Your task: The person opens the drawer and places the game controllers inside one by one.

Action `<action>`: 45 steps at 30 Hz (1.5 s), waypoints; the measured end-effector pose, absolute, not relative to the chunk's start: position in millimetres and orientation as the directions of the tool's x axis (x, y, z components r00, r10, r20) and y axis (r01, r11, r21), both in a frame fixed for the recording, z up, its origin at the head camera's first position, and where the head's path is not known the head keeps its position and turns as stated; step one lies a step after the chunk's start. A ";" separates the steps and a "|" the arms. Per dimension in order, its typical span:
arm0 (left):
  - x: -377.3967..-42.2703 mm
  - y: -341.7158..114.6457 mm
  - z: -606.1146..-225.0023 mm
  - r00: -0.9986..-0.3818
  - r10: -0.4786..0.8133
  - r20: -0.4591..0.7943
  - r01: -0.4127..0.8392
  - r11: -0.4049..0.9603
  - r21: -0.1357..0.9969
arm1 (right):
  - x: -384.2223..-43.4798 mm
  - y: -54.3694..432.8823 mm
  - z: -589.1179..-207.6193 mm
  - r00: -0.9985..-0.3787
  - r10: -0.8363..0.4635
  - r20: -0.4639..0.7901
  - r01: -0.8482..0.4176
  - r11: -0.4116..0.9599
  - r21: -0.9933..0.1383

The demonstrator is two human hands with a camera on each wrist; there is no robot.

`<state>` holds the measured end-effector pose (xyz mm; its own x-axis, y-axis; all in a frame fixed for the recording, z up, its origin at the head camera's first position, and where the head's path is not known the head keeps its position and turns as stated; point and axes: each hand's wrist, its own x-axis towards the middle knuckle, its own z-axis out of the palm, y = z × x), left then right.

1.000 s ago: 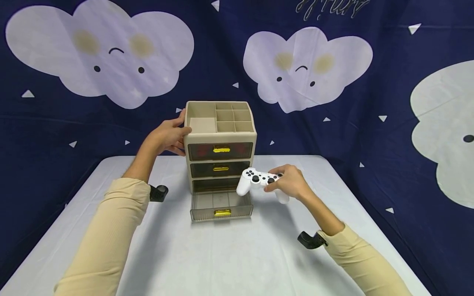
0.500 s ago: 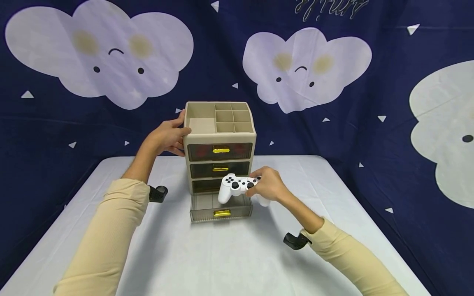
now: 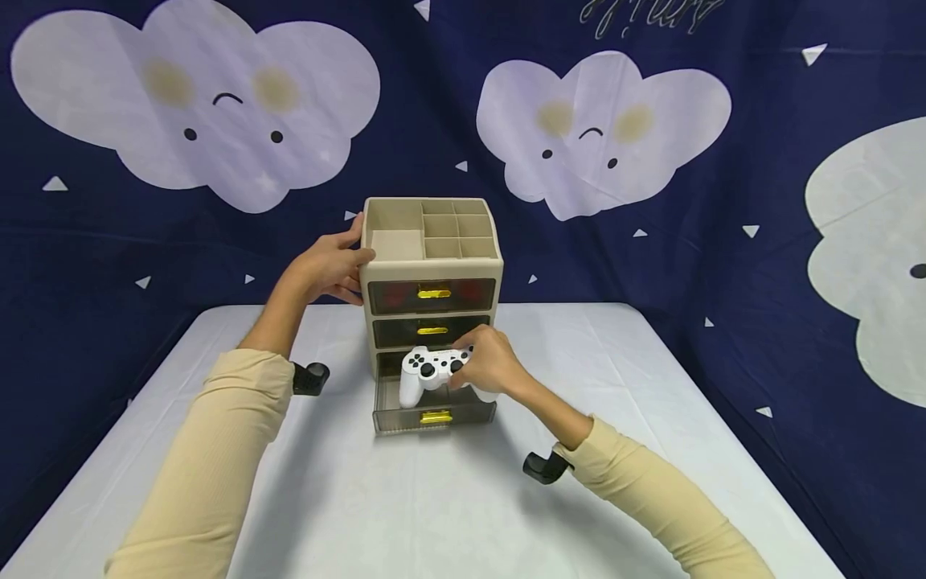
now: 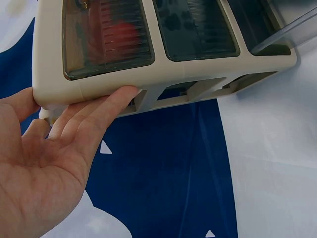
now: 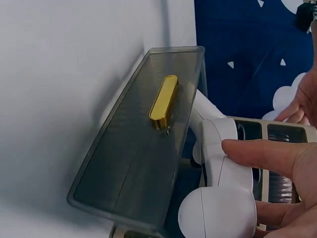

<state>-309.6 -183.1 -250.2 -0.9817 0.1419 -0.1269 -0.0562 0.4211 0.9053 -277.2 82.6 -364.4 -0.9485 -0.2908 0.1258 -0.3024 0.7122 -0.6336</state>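
Observation:
In the head view a beige desktop drawer organizer (image 3: 434, 268) stands on the table. My left hand (image 3: 329, 267) rests on its left side near the top, and the left wrist view shows the fingers (image 4: 94, 119) lying almost straight against that side. The clear grey bottom drawer (image 3: 470, 413) is pulled out. My right hand (image 3: 488, 362) pinches a white game controller (image 3: 414, 384) by its right half, above this drawer and tilted. From the right wrist, the controller (image 5: 220, 208) appears behind the drawer's front with its gold handle (image 5: 164, 99).
Two upper drawers, the top one (image 3: 398, 297) with something red inside, are closed. The organizer's top has open compartments (image 3: 394, 241). A white cloth covers the table (image 3: 434, 498); a dark blue cloud-print curtain (image 3: 427, 104) hangs behind.
My right hand has carried the controller leftward and slightly down, from the drawer's right edge to over the drawer. My left hand and the organizer have stayed in place.

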 end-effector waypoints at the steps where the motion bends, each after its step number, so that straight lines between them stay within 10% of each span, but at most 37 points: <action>1: -309.3 -183.0 -250.1 -0.982 0.143 -0.127 -0.056 0.419 0.906 | -277.2 80.6 -365.0 -0.948 -0.293 0.122 -0.303 0.715 -0.630; 45: -311.2 -183.4 -248.8 -0.979 0.143 -0.148 -0.076 0.417 0.906 | -293.1 70.2 -403.5 -0.911 -0.411 -0.028 -0.311 0.731 -0.607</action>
<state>-311.2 -183.4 -248.8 -0.9786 0.1428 -0.1479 -0.0760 0.4171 0.9057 -293.1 70.2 -403.5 -0.9111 -0.4113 -0.0283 -0.3112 0.7312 -0.6070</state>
